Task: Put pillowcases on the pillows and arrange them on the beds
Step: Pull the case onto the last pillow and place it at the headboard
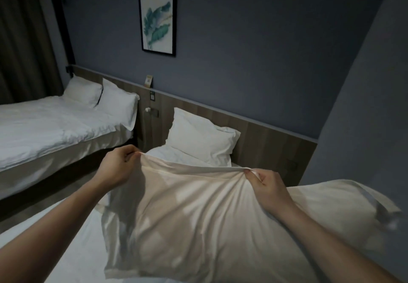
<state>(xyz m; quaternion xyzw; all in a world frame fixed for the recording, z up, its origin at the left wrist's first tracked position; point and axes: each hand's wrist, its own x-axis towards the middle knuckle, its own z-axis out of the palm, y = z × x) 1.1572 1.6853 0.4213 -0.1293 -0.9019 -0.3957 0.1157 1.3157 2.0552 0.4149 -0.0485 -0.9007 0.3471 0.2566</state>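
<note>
Head view: hands raised over the near bed (72, 245), both pinching the top hem of a white pillowcase (187, 212). Left hand (117, 168) clamped on the left corner, fingers curled over the edge; right hand (268, 186) clamped on the right corner, thumb and fingertips gathering the cloth into a tight bunch. Hem pulled taut between them, hands well apart, likely to keep the opening stretched or to shake the filling down to the bottom. Fabric below bulging and rumpled, so probably a pillow already inside, though cannot tell for certain from the folds. Right portion of the pillowcase trailing off across the bed toward the lower right, blurred there.

Finished pillow (203, 137) propped against the wooden headboard (271, 141) at the head of the near bed, beyond the hands and apart from the held cloth. Far bed (44, 128) to the left already dressed, two pillows (99, 95) leaning side by side at its head, touching. Framed leaf picture (157, 13) on the grey wall above, dark curtain (24, 40) at far left.

Judged stage: last pillow being settled into its case, placement beside the propped one not yet done.
</note>
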